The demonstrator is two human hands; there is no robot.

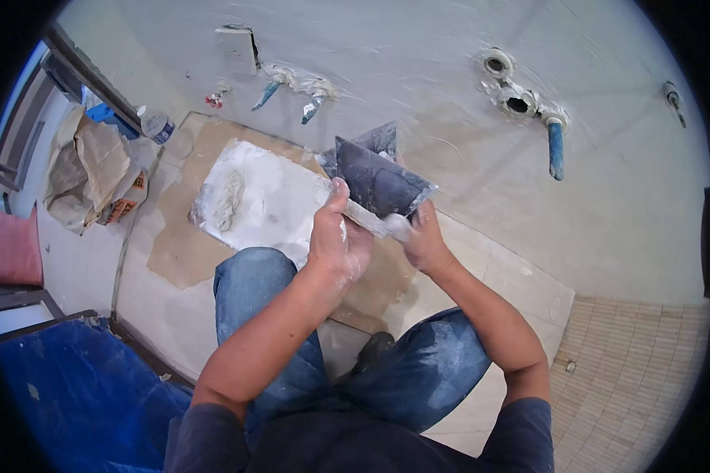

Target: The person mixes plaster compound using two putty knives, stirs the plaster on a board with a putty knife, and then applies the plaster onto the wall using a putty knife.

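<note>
Two dark metal plastering trowels, smeared with white, are held crossed in front of me, the front blade [381,183] overlapping the rear blade [378,139]. My left hand [340,236] grips them from the left, its thumb by a whitish flat edge or handle. On the other side my right hand [427,239] closes around the trowels' right end, by a blurred pale handle. Which hand holds which trowel cannot be told. Below and left of the blades, a white-coated board [266,195] bears a ridge of pale plaster [231,201].
Brown paper [174,248] lies under the board on the tiled floor. A torn paper sack [94,177] and a plastic bottle [156,125] stand left. Blue pipe stubs [555,151] and a red valve handle [213,100] jut from the wall. Blue sheeting [77,384] is lower left.
</note>
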